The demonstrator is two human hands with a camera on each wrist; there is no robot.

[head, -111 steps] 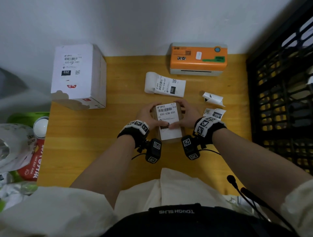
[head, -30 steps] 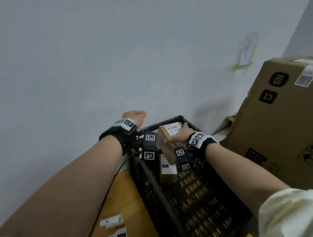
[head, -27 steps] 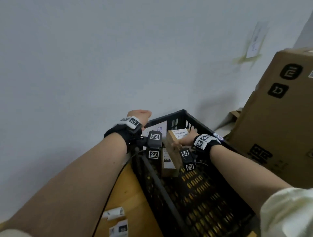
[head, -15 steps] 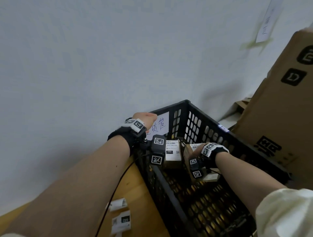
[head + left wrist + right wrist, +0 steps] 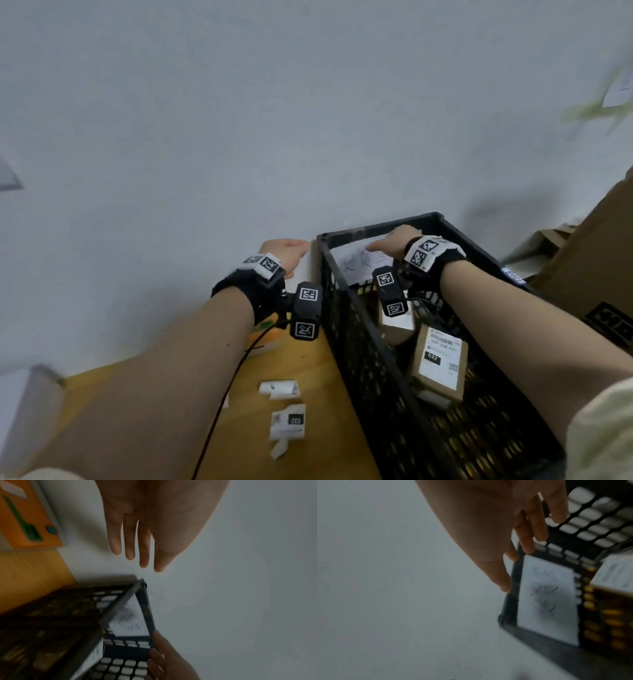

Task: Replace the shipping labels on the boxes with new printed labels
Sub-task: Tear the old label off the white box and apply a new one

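A black plastic crate (image 5: 352, 318) stands to the right of the wooden table. Inside it lie two small brown boxes. The nearer box (image 5: 440, 363) shows a white shipping label marked 032. The farther box (image 5: 395, 325) is partly hidden by my right wrist camera. My right hand (image 5: 387, 243) hovers empty at the crate's far rim, its fingers (image 5: 527, 545) loosely extended close to the rim (image 5: 513, 574). My left hand (image 5: 291, 250) is outside the crate near the wall, its fingers (image 5: 130, 545) straight and empty.
Curled old labels (image 5: 279, 389) and a scrap marked 032 (image 5: 289, 421) lie on the table (image 5: 308, 359). A handwritten paper sign (image 5: 547, 599) hangs inside the crate's far wall. The orange label printer (image 5: 25, 520) sits left of the crate. A large cardboard carton (image 5: 599, 274) stands right.
My right hand set the labelled box down in the crate, let go and rose to the far rim. The left hand stayed near the wall beside the crate.
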